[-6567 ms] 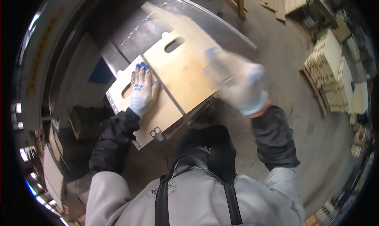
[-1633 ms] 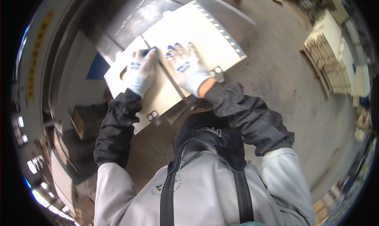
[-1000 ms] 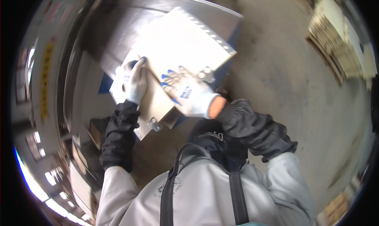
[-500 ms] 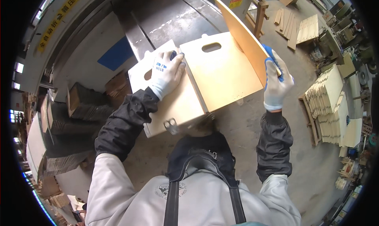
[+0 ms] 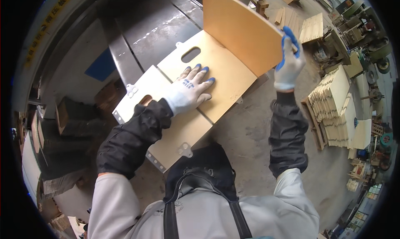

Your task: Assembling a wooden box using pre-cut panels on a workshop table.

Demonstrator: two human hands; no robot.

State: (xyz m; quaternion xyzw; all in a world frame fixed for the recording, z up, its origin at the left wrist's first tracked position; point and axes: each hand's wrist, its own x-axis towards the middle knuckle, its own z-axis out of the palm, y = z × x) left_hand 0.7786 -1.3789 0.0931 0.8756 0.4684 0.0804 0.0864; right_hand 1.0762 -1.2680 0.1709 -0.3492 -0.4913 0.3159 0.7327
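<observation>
A folding set of light wooden panels with slot-shaped handle holes and metal hinge plates lies on a dark metal machine table (image 5: 150,26). My left hand (image 5: 189,91), in a white glove with blue fingertips, presses flat on the middle panel (image 5: 227,78), fingers spread. My right hand (image 5: 288,61), gloved the same way, grips the edge of the end panel (image 5: 239,26) and holds it raised nearly upright. The near panel (image 5: 175,134) lies flat under my left forearm.
Stacks of cut wooden boards (image 5: 337,105) stand on the concrete floor at the right. More boards (image 5: 310,26) and machines sit at the upper right. Cardboard boxes (image 5: 75,114) crowd the left side, below a blue patch (image 5: 100,66).
My right hand has left the flat panel and now lifts the end panel upright by its edge. My left hand has slid from the near panel onto the middle one.
</observation>
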